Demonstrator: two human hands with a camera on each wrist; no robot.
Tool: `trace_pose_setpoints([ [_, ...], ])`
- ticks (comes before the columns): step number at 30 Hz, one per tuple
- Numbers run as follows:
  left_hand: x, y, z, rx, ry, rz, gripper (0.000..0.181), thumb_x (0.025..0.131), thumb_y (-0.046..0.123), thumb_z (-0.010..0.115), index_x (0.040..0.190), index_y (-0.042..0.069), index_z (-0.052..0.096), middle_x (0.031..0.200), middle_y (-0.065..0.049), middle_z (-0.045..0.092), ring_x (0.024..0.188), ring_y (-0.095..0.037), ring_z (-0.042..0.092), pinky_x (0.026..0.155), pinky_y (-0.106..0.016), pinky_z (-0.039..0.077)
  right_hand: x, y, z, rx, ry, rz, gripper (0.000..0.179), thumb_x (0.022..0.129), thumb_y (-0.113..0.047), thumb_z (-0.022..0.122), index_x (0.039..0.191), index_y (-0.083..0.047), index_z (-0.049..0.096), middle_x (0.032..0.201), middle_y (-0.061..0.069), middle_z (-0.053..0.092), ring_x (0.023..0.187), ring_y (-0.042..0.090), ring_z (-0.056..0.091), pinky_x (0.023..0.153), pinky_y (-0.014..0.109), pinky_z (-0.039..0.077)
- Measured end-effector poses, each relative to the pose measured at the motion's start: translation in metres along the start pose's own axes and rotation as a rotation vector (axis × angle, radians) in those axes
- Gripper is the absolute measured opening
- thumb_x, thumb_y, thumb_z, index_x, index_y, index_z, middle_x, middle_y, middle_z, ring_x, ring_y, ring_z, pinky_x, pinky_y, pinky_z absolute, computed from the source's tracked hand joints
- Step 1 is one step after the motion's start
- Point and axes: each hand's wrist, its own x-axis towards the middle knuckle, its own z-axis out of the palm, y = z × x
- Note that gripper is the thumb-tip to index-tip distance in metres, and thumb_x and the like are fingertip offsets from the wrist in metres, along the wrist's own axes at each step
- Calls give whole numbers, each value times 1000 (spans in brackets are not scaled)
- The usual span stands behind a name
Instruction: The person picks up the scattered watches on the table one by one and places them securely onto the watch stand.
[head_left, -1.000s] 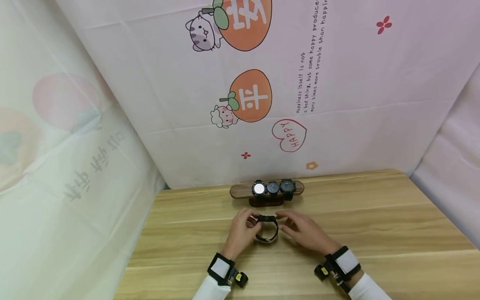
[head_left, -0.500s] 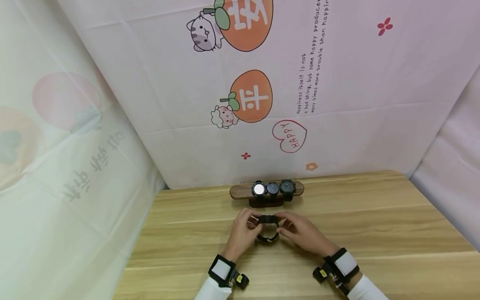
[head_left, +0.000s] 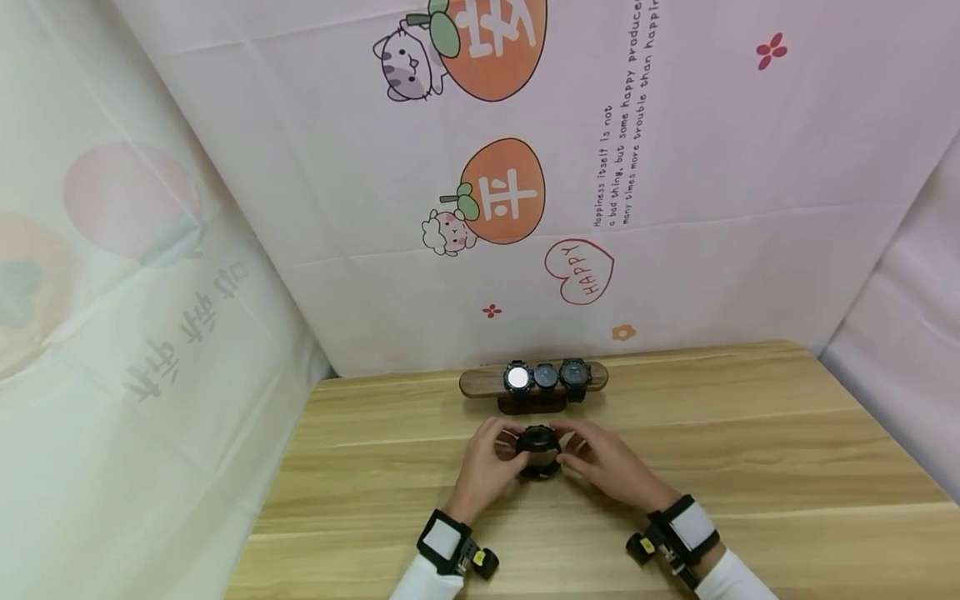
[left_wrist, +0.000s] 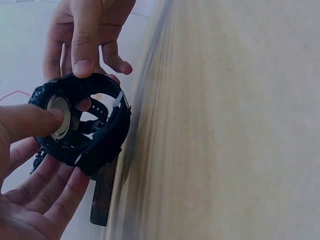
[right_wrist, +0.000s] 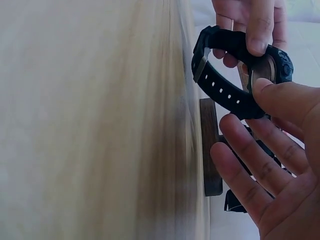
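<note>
A black wristwatch point(head_left: 539, 439) with its strap buckled into a loop is held between both hands above the table. My left hand point(head_left: 486, 465) grips its left side. In the left wrist view, the left thumb point(left_wrist: 37, 120) lies on the watch's round metal back point(left_wrist: 61, 117). From the other side my right hand point(head_left: 606, 468) pinches the case, with the right thumb point(right_wrist: 287, 100) against the back in the right wrist view. The buckle point(right_wrist: 201, 67) and the strap's holes show there. In the head view the dial is tilted upward.
Behind the hands stands a dark wooden watch stand point(head_left: 480, 382), bearing three black watches: one with a bright dial point(head_left: 517, 377), a smaller one point(head_left: 546, 377) and a larger one point(head_left: 575, 374). A printed white cloth point(head_left: 360, 308) hangs behind the wooden table point(head_left: 375, 500).
My right hand has come in from slightly apart to grip the watch. The watch has since turned so that its dial shows in the head view. The left hand keeps its hold.
</note>
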Motion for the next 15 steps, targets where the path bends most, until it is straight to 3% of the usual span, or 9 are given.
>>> trace_pose_setpoints([
  [7, -2, 0, -2, -35, -39, 18, 36, 89, 7, 86, 121, 12, 70, 123, -5, 66, 109, -22, 71, 95, -33, 64, 1, -1, -1, 9, 18, -23, 54, 97, -11, 77, 148, -13, 59, 138, 6, 69, 103, 11, 71, 91, 30, 64],
  [15, -6, 0, -3, -39, -60, 76, 34, 90, 11, 87, 119, 14, 69, 124, -5, 65, 110, -25, 71, 94, -35, 65, 0, 1, -1, 5, 32, -50, 56, 96, -5, 77, 148, -10, 59, 137, 6, 68, 104, 17, 73, 91, 31, 64],
])
